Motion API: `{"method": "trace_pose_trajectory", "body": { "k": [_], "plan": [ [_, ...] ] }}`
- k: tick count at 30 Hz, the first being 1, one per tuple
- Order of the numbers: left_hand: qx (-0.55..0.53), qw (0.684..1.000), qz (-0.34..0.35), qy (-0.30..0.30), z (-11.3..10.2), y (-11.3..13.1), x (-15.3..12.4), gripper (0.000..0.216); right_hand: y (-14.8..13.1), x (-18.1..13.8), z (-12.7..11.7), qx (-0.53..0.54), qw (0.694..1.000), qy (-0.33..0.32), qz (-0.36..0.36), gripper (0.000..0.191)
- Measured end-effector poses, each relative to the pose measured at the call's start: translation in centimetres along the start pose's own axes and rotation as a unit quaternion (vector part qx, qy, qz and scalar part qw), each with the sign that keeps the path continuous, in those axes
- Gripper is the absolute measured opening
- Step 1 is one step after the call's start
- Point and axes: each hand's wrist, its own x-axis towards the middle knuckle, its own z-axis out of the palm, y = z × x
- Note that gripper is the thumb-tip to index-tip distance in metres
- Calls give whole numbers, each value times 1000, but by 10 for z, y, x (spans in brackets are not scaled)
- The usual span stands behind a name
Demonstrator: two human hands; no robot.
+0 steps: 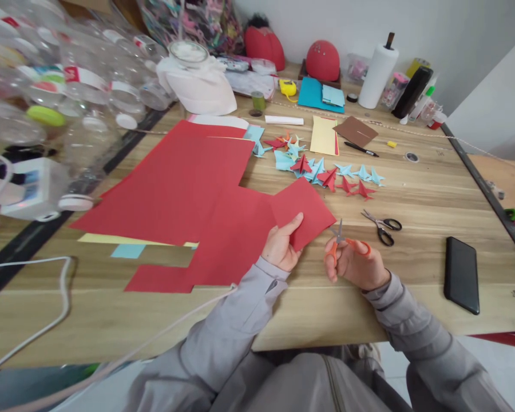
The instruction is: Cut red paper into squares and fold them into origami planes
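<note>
My left hand [282,246] pinches the near edge of a small red paper square [304,210], thumb on top, just above the wooden table [420,194]. My right hand [355,265] is closed through the handles of small orange scissors [341,243], their blades pointing up toward the square's right corner. Large red paper sheets [184,189] lie to the left of the square. Beyond it sit several folded red and light-blue paper shapes [321,169].
Black-handled scissors [383,226] lie right of my hands, a black phone [461,273] further right. Clear plastic bottles [68,74] crowd the far left. Yellow paper [324,135], brown card [355,131], a pen [360,149], a paper-towel roll [378,71] stand behind.
</note>
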Motion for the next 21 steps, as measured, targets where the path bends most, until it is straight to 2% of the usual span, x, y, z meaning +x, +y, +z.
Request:
{"method": "trace_pose_trajectory", "body": {
  "k": [4, 7, 11, 16, 21],
  "plan": [
    [13, 999, 0, -30, -1, -1, -3, 24, -1, 2, 0, 15, 1000, 15, -21, 51],
    [13, 998, 28, -58, -2, -5, -4, 28, -4, 2, 0, 17, 998, 43, -38, 50],
    [22, 994, 84, -69, -2, -6, -7, 44, -10, -1, 0, -23, 995, 73, -58, 68],
    [21, 996, 39, -81, -3, 1, -10, 55, -14, -6, 0, -60, 995, 63, -57, 88],
    [28, 995, 27, -89, -6, 1, -8, 59, -12, -8, -1, -89, 993, 51, -56, 93]
  ]
}}
